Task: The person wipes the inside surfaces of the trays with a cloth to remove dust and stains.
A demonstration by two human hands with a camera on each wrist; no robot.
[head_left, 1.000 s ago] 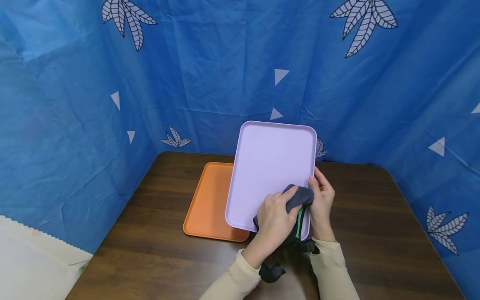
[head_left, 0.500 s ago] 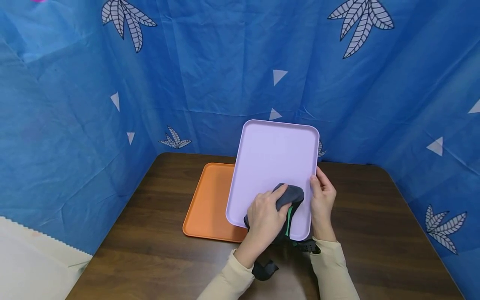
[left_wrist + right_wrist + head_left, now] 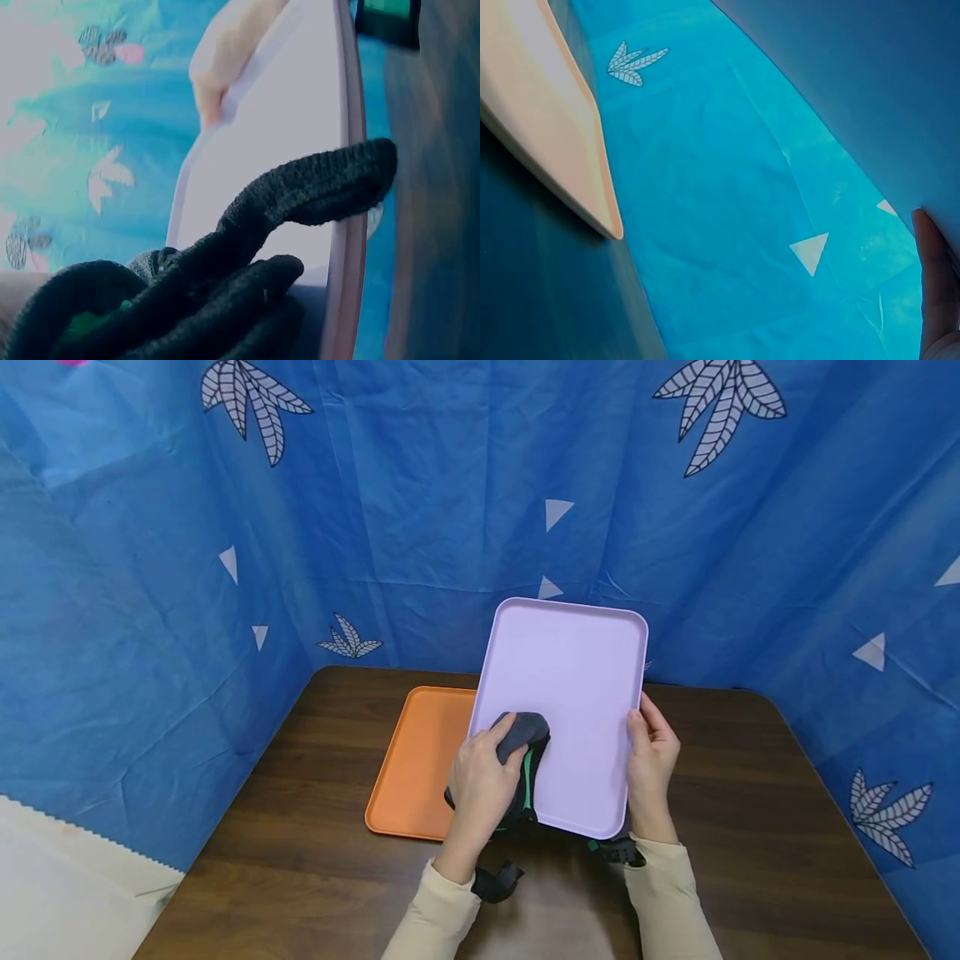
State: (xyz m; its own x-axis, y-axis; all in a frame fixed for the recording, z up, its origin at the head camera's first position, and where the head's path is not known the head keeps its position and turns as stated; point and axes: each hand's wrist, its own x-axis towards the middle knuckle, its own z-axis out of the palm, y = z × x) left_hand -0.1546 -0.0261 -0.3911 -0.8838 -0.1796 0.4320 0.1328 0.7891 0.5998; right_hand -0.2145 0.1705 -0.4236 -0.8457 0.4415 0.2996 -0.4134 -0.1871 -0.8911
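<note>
In the head view my left hand (image 3: 480, 781) grips a bunched dark grey cloth (image 3: 525, 731) and holds it against the lower left of a lavender tray (image 3: 585, 693). My right hand (image 3: 652, 756) grips that tray by its right edge, with the thumb at the front rim. The tray is raised and tilted, its inner face toward me. In the left wrist view folds of the cloth (image 3: 315, 184) lie over the tray (image 3: 300, 90). The right wrist view has the tray's shaded underside (image 3: 885, 97) and a finger of my right hand (image 3: 937, 285) at its edge.
An orange tray (image 3: 420, 768) lies on the brown wooden table (image 3: 300, 885), partly behind the lavender tray. Blue patterned curtains (image 3: 420, 527) hang behind and at both sides. A black strap (image 3: 498, 882) hangs near my left wrist.
My left hand has slid the cloth leftward across the lower part of the lavender tray, from its right side to its left. The right hand and tray have shifted slightly right.
</note>
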